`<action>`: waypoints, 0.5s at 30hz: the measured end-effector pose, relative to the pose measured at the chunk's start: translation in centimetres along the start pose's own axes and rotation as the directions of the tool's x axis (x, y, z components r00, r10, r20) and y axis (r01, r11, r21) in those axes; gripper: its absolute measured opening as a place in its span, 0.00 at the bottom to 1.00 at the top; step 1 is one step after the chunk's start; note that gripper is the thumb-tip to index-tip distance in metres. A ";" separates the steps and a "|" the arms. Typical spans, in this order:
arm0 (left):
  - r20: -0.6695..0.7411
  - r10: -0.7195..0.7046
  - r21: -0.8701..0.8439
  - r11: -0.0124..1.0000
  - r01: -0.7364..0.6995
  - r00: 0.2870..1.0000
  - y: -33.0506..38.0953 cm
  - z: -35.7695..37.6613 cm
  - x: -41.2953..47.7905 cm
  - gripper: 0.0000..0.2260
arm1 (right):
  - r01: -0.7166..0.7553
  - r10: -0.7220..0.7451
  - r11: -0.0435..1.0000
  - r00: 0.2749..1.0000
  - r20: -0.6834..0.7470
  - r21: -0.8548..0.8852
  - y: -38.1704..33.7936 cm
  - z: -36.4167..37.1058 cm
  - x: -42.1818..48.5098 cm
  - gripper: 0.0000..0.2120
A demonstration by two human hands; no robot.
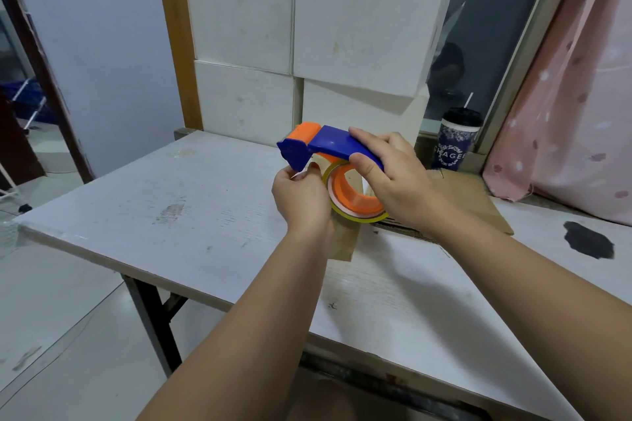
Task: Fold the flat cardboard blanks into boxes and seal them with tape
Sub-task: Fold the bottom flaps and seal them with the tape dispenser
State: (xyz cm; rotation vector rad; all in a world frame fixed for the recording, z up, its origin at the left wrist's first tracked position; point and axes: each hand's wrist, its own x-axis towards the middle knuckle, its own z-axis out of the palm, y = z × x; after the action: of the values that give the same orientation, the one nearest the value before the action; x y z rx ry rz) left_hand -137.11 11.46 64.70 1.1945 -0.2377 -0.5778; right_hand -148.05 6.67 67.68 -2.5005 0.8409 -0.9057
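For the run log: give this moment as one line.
stage: readying tape | right grip: holds tape dispenser | left grip: pinches tape end | cardboard blank: flat on table

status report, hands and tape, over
Right hand grips blue and orange tape dispenser. Left hand pinches tape end. Brown flat cardboard blank lies beneath. White boxes stacked behind, clear.

White table (pixel 136 215), dark lidded cup (pixel 456 143) — straw (pixel 468 100) upright, pink spotted curtain (pixel 564 130)

Left grip (pixel 301 198), right grip (pixel 396 178), both curled.
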 end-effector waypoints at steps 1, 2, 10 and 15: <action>-0.004 -0.005 0.001 1.000 0.005 1.000 0.0 0.0 0.0 0.06 | -0.007 0.007 1.000 1.000 -0.017 0.009 0.0 0.1 -0.1 0.23; -0.009 -0.020 -0.013 1.000 0.019 1.000 0.0 0.0 0.0 0.09 | -0.009 0.009 1.000 0.999 -0.036 0.016 0.0 0.2 -0.2 0.23; -0.012 -0.211 -0.152 0.967 0.207 0.977 0.8 -0.8 0.6 0.17 | 0.026 -0.026 0.999 0.999 0.019 0.021 0.0 0.0 -0.9 0.24; 0.124 -0.255 -0.179 0.945 0.274 0.959 1.5 -2.0 0.9 0.15 | 0.004 -0.011 0.998 0.995 0.101 0.069 0.4 -0.9 -0.9 0.24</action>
State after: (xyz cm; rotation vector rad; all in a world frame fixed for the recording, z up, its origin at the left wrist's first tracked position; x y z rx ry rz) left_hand -134.95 12.94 65.24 1.0143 -0.1006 -0.8777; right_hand -149.39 6.78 67.77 -2.4693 0.7555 -0.7885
